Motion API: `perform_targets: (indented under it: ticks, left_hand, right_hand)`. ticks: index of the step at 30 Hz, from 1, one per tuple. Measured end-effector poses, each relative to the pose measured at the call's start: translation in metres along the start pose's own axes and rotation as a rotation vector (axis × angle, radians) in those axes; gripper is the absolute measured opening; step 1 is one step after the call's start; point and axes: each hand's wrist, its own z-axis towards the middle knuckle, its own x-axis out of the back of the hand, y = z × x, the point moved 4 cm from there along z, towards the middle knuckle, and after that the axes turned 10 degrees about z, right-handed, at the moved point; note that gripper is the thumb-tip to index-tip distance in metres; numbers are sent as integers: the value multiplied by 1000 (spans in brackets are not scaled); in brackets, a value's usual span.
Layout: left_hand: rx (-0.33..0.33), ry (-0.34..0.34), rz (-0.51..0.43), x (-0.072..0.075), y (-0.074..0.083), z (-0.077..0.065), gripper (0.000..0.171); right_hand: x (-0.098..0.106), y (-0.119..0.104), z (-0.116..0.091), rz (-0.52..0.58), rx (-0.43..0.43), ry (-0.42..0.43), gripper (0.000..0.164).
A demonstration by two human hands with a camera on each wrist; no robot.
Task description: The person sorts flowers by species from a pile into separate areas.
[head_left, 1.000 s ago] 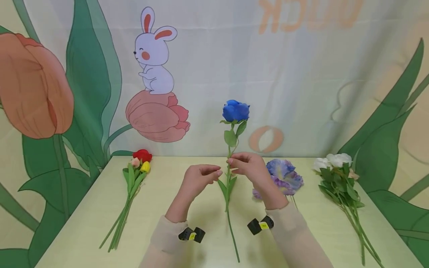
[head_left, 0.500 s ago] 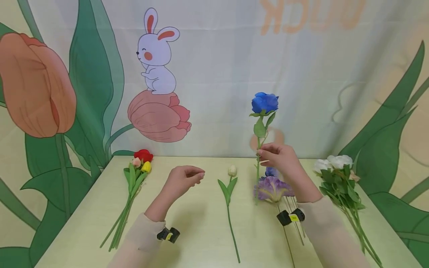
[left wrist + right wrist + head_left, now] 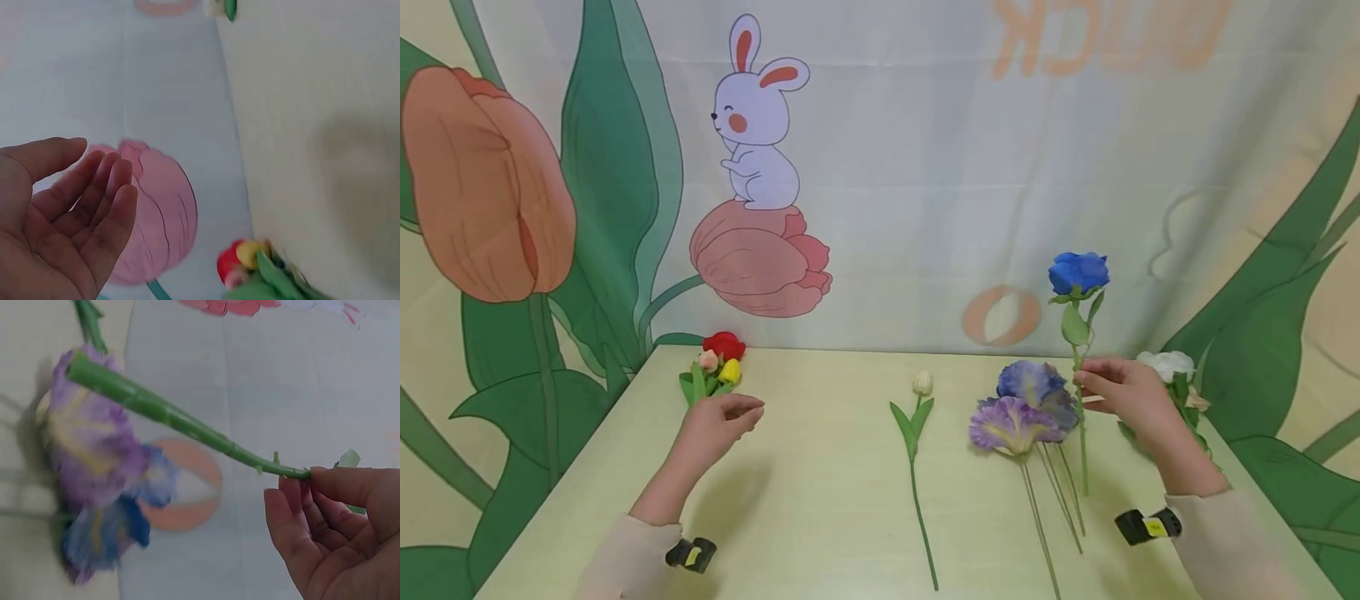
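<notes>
Between thumb and fingertips, my right hand (image 3: pixel 1131 408) pinches the stem of a blue rose (image 3: pixel 1078 273), which stands upright at the right side of the table. In the right wrist view the cut end of its green stem (image 3: pixel 181 425) points away from the hand. My left hand (image 3: pixel 711 437) hovers at the left with fingers loosely bent and nothing in them; the left wrist view shows its bare palm (image 3: pixel 62 250). Beyond it, partly hidden in the head view, lies a bunch of red, pink and yellow flowers (image 3: pixel 725 345).
A single white tulip (image 3: pixel 913 429) lies mid-table. Purple and blue ruffled flowers (image 3: pixel 1015 425) on thin stems lie just left of the rose. White flowers (image 3: pixel 1167 365) are partly hidden behind my right hand. A printed cloth (image 3: pixel 895 167) hangs along the table's back edge.
My right hand has carried the blue rose rightward from the middle, past the purple flowers. My left hand has moved left, away from the centre. The white tulip's head has come into view.
</notes>
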Motion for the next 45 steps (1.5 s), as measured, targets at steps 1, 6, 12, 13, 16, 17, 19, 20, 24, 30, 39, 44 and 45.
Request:
perform_targets:
  ticks: [1, 6, 12, 13, 16, 17, 19, 20, 24, 30, 39, 44, 45]
  left_hand:
    - [9, 4, 16, 3, -6, -2, 31]
    - [34, 52, 108, 14, -37, -9, 31]
    - [68, 70, 203, 20, -77, -14, 33]
    - [71, 65, 216, 21, -82, -15, 34]
    - [82, 39, 245, 23, -96, -16, 34]
    - [87, 29, 250, 23, -99, -16, 34]
    - [104, 0, 247, 23, -105, -15, 35]
    - [112, -10, 240, 22, -108, -15, 35]
    - [149, -34, 213, 16, -119, -10, 37]
    - [198, -11, 218, 4, -130, 2, 34]
    - [251, -15, 219, -2, -132, 10, 27]
    - [251, -27, 216, 1, -134, 9, 28]
    - [249, -26, 211, 2, -135, 9, 28]
  right_hand:
    - [6, 7, -3, -14, -6, 10, 48]
    - [30, 38, -17, -114, -33, 51, 45]
    - [49, 77, -29, -133, -146, 61, 48]
    - [53, 83, -30, -133, -163, 62, 48]
    - [61, 102, -34, -120, -218, 55, 49]
    - [63, 108, -35, -114, -233, 55, 49]
    - [67, 119, -37, -106, -265, 54, 50]
    - [69, 125, -38, -97, -286, 54, 51]
    - [73, 144, -40, -89, -348, 54, 50]
    - [72, 163, -43, -73, -391, 43, 49]
    - [68, 180, -45, -130, -414, 23, 48]
    - [65, 177, -45, -382, -341, -10, 39]
    - [64, 176, -44, -424, -323, -11, 36]
